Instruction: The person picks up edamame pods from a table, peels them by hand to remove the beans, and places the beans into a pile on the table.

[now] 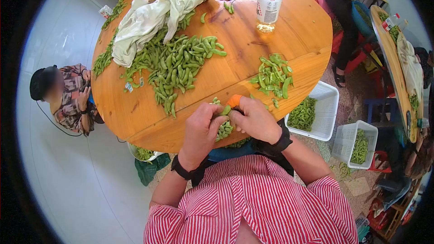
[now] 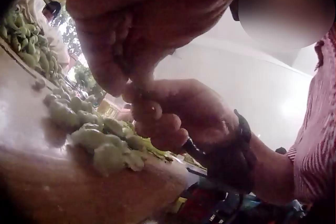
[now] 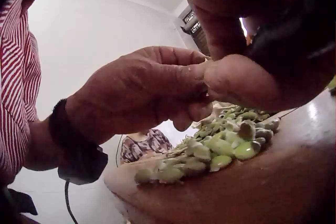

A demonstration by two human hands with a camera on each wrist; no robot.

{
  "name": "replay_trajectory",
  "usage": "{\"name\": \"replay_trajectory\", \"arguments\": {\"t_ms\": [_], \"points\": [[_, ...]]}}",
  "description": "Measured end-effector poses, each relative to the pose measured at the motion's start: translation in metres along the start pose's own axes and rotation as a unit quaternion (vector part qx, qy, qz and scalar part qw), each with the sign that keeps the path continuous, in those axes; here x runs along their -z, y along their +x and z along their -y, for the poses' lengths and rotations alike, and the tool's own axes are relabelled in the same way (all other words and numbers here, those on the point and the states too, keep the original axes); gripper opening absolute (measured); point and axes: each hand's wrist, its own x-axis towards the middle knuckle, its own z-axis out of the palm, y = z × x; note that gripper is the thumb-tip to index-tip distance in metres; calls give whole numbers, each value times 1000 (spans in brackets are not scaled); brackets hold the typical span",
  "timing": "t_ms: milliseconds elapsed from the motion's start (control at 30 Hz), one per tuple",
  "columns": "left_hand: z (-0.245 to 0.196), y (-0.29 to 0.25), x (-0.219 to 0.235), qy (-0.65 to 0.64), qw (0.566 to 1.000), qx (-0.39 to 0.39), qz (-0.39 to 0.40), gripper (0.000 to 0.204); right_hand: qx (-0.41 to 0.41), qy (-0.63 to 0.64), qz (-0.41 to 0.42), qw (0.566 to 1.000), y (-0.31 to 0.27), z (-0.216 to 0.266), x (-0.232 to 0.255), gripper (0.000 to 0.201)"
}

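Note:
Close together over the near table edge, my left hand [image 1: 201, 124] and right hand [image 1: 257, 119] pinch a green bean pod [image 1: 226, 110] between thumbs and fingers. An orange cover [image 1: 234, 101] wraps a finger of the right hand. Beneath the hands lies a heap of pale green shelled beans [image 1: 224, 130], seen from the side in the left wrist view [image 2: 105, 142] and right wrist view. In both wrist views the fingertips meet above the beans, and the pod is mostly hidden by them.
A large pile of bean pods [image 1: 181, 61] spreads beyond the hands, partly under a pale cloth [image 1: 149, 22]. Split pods [image 1: 273, 77] lie to the right, below a clear bottle [image 1: 270, 4]. White baskets [image 1: 332, 104] stand on the floor. A person [image 1: 70, 95] sits at the left.

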Motion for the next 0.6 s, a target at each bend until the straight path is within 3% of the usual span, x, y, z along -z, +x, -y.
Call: {"name": "replay_trajectory", "arguments": {"t_ms": [200, 267, 300, 367, 467, 600], "points": [[5, -2, -4, 27, 999, 3, -17, 12, 93, -80, -32, 992, 1, 0, -2, 16], [8, -3, -3, -180, 958, 223, 32, 16, 133, -104, -42, 985, 2, -4, -4, 15], [12, -3, -2, -179, 958, 223, 32, 16, 129, -90, -47, 986, 2, -5, -5, 15], [20, -1, 0, -330, 894, 296, 60, 21, 127, -76, -53, 988, 5, -6, -4, 16], [16, 1, 2, -394, 865, 305, 61, 21, 72, -103, -21, 992, 7, -2, 0, 19], [15, 0, -1, -343, 891, 295, 39, 22, 84, -69, -43, 993, 2, 10, 0, 24]]}}
